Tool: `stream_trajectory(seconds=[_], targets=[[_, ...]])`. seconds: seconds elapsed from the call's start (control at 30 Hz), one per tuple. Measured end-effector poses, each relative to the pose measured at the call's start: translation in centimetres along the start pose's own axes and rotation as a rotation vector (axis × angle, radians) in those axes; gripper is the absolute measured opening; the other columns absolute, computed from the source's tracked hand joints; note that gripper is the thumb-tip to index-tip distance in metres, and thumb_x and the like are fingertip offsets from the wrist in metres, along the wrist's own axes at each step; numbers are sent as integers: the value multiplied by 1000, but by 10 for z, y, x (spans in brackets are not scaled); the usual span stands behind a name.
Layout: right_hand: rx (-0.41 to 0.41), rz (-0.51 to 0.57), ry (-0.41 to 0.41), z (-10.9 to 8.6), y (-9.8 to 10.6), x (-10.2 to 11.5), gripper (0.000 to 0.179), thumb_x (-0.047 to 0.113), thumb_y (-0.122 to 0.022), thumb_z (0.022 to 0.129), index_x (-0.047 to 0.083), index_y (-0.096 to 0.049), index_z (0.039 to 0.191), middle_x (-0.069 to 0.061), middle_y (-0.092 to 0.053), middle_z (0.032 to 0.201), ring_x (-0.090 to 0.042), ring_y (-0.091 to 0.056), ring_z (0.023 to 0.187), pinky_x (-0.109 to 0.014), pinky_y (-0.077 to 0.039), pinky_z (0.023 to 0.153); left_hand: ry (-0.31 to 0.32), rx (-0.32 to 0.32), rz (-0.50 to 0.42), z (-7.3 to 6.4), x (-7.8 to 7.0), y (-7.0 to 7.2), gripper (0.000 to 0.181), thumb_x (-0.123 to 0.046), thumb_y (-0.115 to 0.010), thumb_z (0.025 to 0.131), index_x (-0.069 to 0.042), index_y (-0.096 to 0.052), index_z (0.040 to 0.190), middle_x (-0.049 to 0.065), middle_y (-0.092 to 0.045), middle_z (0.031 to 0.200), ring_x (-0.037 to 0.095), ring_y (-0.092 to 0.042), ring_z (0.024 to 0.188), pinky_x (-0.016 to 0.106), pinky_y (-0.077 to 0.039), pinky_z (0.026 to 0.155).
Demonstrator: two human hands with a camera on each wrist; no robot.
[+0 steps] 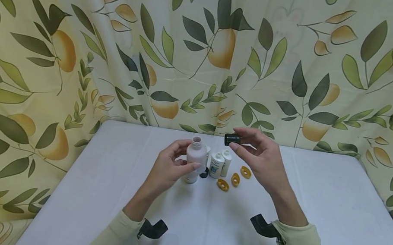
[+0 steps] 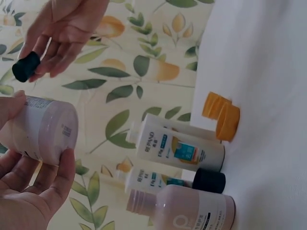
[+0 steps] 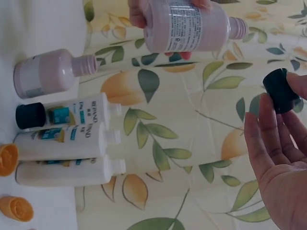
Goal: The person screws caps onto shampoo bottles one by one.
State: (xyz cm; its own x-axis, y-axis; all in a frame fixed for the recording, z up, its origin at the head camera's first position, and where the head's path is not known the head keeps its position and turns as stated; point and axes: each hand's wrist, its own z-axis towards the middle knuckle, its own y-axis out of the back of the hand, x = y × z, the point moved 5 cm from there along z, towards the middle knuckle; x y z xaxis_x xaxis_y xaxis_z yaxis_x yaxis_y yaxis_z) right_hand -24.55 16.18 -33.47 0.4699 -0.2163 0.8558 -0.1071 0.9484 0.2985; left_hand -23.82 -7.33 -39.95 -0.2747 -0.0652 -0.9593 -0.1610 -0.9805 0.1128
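Observation:
My left hand (image 1: 169, 165) grips a pale pink bottle (image 1: 197, 152) above the table, its threaded neck bare and pointing up. Between the thumb and fingertips of my right hand (image 1: 266, 159) is a black cap (image 1: 232, 140), held up to the right of that bottle and apart from it. A second pink bottle (image 3: 45, 74), also uncapped, stands on the table below the left hand. Beside it in the left wrist view lies another black cap (image 2: 209, 181). Three white bottles (image 3: 62, 143) with narrow open nozzles stand close together next to these.
Three orange caps (image 1: 223, 184) lie loose on the white-covered table (image 1: 111, 177), right of the white bottles. Behind the table's far edge hangs a curtain (image 1: 201, 75) with a leaf and fruit print. Black wrist mounts (image 1: 154, 229) stick out from both sleeves.

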Motion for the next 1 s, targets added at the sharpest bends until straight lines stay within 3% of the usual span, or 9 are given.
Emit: stream_trajectory(seconds=[0.3,0.67,1.0], targets=[[20,-21,48,0,-4,11,34,4,-72,94,7,-66,127,-10,-66,116,-15,-68,100,-21,-57,90,-46,30,-3,-6,-7,-8,55,-8,-81,86,-8,-57,136,6,-60,135,25,-59,121,32,-58,93],[115,-45,134,-1,-20,26,42,3,-71,94,10,-64,135,-4,-64,119,-17,-67,106,-25,-56,96,-109,86,-22,-11,-15,-18,55,-3,-80,86,-4,-57,136,11,-60,133,26,-60,115,31,-58,92],[134,-60,81,-2,-29,28,37,7,-74,93,10,-65,129,-4,-67,122,-17,-68,108,-25,-54,99,-129,111,16,-14,-12,-24,54,-7,-79,88,-6,-57,137,8,-61,134,24,-60,119,33,-58,94]])
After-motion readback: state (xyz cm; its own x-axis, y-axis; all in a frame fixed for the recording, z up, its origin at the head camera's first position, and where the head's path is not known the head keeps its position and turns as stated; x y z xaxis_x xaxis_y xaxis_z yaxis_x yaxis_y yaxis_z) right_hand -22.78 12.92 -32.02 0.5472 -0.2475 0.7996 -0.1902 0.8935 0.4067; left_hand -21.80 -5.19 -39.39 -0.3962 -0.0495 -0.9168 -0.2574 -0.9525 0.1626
